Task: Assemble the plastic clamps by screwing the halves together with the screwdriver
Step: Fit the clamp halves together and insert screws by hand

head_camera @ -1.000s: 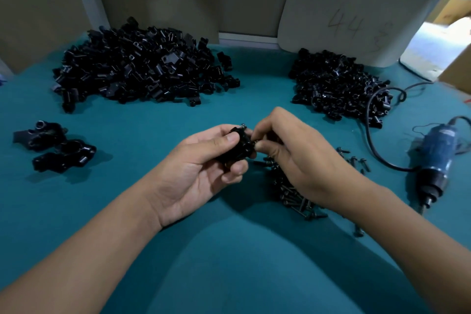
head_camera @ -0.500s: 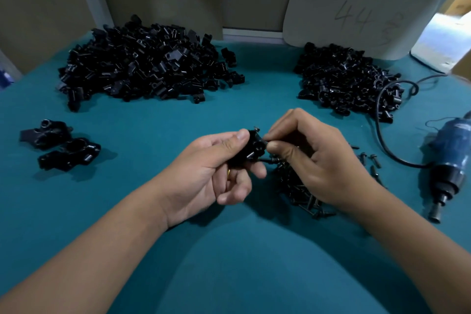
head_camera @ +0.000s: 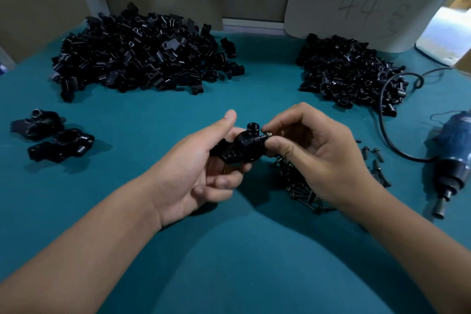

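A black plastic clamp [head_camera: 242,146] is held above the table's middle. My left hand [head_camera: 201,168] cradles it from below with curled fingers, the thumb raised off it. My right hand [head_camera: 316,153] pinches a small screw [head_camera: 265,135] at the clamp's right side between thumb and forefinger. A blue electric screwdriver [head_camera: 452,158] lies on the cloth at the far right, untouched. Loose black screws [head_camera: 300,186] lie in a heap under my right hand.
A big pile of black clamp halves [head_camera: 137,53] sits at the back left, a smaller pile [head_camera: 349,74] at the back right. Two assembled clamps [head_camera: 51,137] lie at the left. The screwdriver's cable [head_camera: 384,125] loops by the right pile. A white board [head_camera: 364,0] leans behind.
My left thumb has lifted off the clamp, which has turned so its round socket faces up. My right hand still pinches the screw at the clamp's right side.
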Available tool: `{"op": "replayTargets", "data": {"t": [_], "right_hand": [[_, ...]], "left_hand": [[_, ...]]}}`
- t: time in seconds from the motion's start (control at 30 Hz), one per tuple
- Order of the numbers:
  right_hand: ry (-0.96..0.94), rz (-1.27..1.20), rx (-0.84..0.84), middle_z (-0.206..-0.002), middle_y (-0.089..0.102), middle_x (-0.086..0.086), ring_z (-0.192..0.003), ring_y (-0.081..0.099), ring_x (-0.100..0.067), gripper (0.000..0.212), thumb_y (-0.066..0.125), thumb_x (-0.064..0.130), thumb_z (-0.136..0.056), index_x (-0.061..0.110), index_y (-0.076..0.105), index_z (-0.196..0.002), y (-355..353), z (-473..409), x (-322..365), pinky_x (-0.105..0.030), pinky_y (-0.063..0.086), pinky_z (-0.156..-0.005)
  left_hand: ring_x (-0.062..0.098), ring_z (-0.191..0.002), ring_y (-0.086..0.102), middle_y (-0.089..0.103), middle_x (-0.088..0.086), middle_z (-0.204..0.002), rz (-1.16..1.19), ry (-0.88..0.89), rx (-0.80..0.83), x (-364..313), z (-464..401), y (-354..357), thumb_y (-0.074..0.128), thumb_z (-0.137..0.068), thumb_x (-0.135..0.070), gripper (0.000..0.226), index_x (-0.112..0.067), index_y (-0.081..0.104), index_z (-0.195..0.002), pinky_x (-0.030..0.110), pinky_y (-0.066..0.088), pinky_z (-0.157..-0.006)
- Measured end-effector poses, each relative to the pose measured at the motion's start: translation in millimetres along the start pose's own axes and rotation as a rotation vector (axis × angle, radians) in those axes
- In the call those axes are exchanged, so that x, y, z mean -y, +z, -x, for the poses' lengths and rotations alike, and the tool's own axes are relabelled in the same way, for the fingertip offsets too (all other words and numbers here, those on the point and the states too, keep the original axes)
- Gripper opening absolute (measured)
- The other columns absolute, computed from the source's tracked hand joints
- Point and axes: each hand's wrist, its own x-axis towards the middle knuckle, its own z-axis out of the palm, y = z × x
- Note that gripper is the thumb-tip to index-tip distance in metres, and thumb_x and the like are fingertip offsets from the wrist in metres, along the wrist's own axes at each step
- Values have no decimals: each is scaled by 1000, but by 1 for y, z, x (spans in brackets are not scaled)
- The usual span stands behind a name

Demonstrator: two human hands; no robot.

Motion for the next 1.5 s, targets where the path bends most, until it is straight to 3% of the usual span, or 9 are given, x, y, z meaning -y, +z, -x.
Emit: {"op": "replayTargets", "data": {"t": [0.13, 0.23, 0.37, 0.73, 0.83, 0.97, 1.1, 1.27, 1.5], "right_hand": [[91, -182, -17, -97, 76, -3, -84, 74, -18, 9, 72, 19, -97, 18, 70, -106, 3, 0, 1, -26, 60, -80], [126, -191, -47, -95, 78, -3, -82, 74, -17, 11, 73, 16, -95, 14, 71, -105, 3, -1, 1, -26, 60, -79], [110, -141, -92, -89, 78, -1, -76, 73, -14, 13, 78, 15, -91, 16, 74, -102, -1, -2, 2, -23, 59, -75], [120, 24, -180, -96, 80, 9, -84, 75, -11, 10, 81, 25, -94, 31, 78, -101, 2, 2, 5, -30, 62, -78], [146, 138, -131, -86, 73, 8, -75, 66, -14, 3, 72, 34, -101, 34, 71, -98, 3, 3, 5, -38, 56, -68], [125, 293, -33, -75, 54, 16, -66, 49, -8, 20, 52, 35, -112, 27, 57, -95, 5, 2, 9, -18, 34, -61], [120, 334, 0, -73, 48, 7, -65, 45, -8, 35, 42, 35, -115, 18, 50, -85, 8, 1, 14, -21, 33, -60], [133, 296, -4, -66, 44, 13, -60, 41, -6, 41, 39, 42, -114, 32, 43, -75, 9, 0, 18, -26, 32, -57], [90, 351, 118, -77, 49, 17, -68, 48, -10, 24, 46, 34, -114, 20, 52, -95, -3, 2, 19, -18, 32, -61]], "left_hand": [[7, -49, 31, 57, 7, -87, 29, 26, 90, -2, 4, -2, 75, -95, -41, 31, -19, 60, -110, 13, 23, -33], [8, -39, 41, 71, 16, -96, -73, 68, 23, -1, 3, 1, 79, -95, -33, 29, -18, 58, -108, 12, 25, -33], [19, -54, 59, 73, 10, -114, -129, 140, -96, 1, -1, 6, 75, -91, -34, 32, -8, 71, -109, 17, 28, -32], [15, -75, 58, 71, 10, -100, -187, 399, -168, 9, -9, 12, 73, -85, -21, 43, -10, 76, -127, 22, 51, -65], [18, -71, 56, 71, 14, -96, -272, 450, -195, 10, -9, 12, 77, -82, -22, 41, -13, 79, -122, 25, 53, -67], [15, -62, 57, 69, 8, -80, -392, 522, -225, 12, -10, 14, 79, -84, -21, 36, -15, 79, -119, 22, 52, -66], [17, -67, 63, 72, 12, -104, -498, 586, -267, 13, -10, 15, 83, -81, -21, 39, -18, 80, -120, 26, 55, -63], [10, -73, 64, 71, 10, -105, -544, 621, -245, 14, -9, 17, 83, -80, -24, 34, -25, 82, -114, 24, 55, -63], [12, -67, 62, 71, 13, -107, -501, 601, -256, 12, -10, 18, 82, -81, -20, 32, -17, 82, -113, 23, 53, -61]]}}
